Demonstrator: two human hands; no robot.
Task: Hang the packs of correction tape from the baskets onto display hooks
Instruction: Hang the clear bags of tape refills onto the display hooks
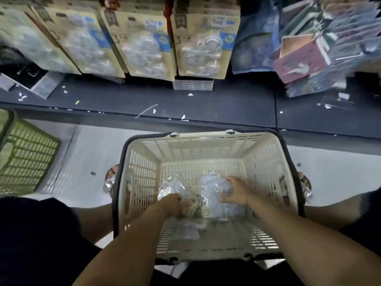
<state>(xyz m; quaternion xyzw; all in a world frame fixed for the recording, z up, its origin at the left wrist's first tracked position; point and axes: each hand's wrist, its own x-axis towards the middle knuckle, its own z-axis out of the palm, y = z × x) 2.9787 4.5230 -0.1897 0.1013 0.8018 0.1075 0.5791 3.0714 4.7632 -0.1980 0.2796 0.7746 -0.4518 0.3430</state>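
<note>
Far left, a green basket (26, 153) is parked on the floor, not being touched. The picking-up step looks to be in hand here: nothing has been lifted out yet.

Both arms are stretched down into the cream basket (206, 141), forearms roughly parallel, wrists bent downward. The left hand (177, 203) is seen from the back, with the fingers curled round what looks like a card-backed pack (190, 206) on the basket floor. It's a bit blurry though. More loose packs of correction tape (175, 188) are lying just beside it.

The right hand (235, 190) is clamped on the edge of a clear pack (214, 197), thumb on top, fingers tucked under.

Next up, probably: a pack gets raised clear of the rim, turned so its hang hole faces the display, and carried up over the dark shelf (165, 100). The hooks can't be made out, being hidden by the hanging packs (144, 44), so one with room would have to be found first.
</note>
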